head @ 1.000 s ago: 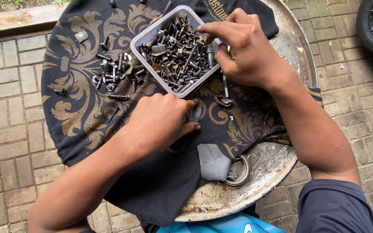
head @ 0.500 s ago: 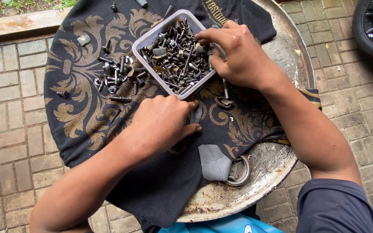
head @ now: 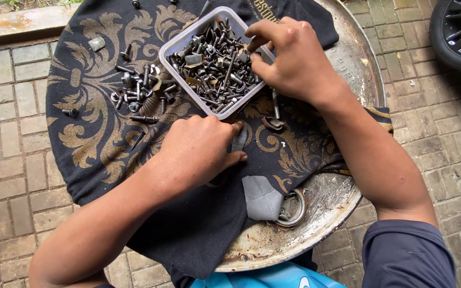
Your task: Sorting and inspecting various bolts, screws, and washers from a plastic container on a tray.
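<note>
— Where's the tub (head: 215, 60) of bolts?
— On the dark cloth (head: 102, 144) over the round table (head: 342, 192), long axis slanting toward the right hand (head: 289, 64), whose fingertips pinch into it.
— And the left hand (head: 201, 149)?
— Curled knuckles-up on the cloth; its grip I cannot tell.

White plastic tub (head: 173, 49) of mixed bolts (head: 214, 66), tilted on black patterned cloth (head: 102, 138)
</note>
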